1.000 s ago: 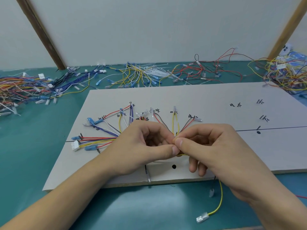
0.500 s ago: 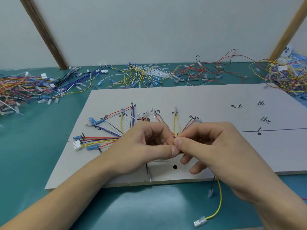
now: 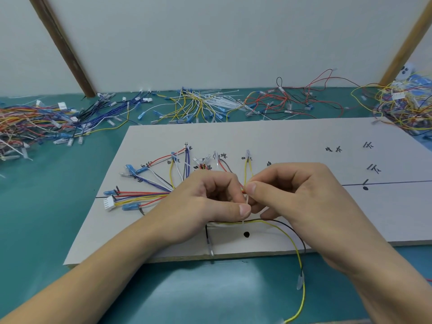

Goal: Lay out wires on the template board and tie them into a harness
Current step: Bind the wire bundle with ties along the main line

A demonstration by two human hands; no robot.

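A grey template board with black marks lies on the green table. Coloured wires fan out on its left half, ending in blue terminals and a white connector. My left hand and my right hand meet at the middle of the fan, where the wires converge. Both pinch a thin white cable tie that runs around the wire bundle. A yellow wire and a black wire trail from the bundle over the board's front edge.
Loose wire heaps lie along the back of the table: multicoloured at far left, yellow wires with white cable ties, red and black, yellow at far right. Two wooden struts lean on the wall.
Both hands have lifted slightly off the board, uncovering the tied bundle and the black and yellow wires below them. The right fingers have shifted on the cable tie.
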